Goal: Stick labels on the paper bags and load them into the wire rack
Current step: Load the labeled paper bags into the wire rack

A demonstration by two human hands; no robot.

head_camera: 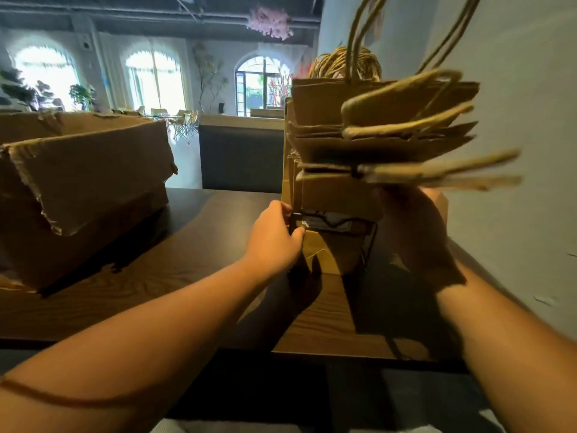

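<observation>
Both arms are reaching far to the wire rack (370, 242); the left hand (274, 237) is pinching its near left post. Whether the blurry right hand (415, 223) is gripping the paper bags (368, 145), I cannot tell. They are looking light and floppy, so holding their flat sides is seeming best

The paper bags (368, 145) are matt brown kraft paper with creased folds, and their handles (402, 120) are twisted paper cord, rough and fibrous. The wire rack (370, 242) holding them is thin black metal. The table (156, 292) is dark wood with a visible grain and a faint sheen. The cardboard box (84, 189) near the table's left edge is dull corrugated board with ragged, torn flaps.
</observation>
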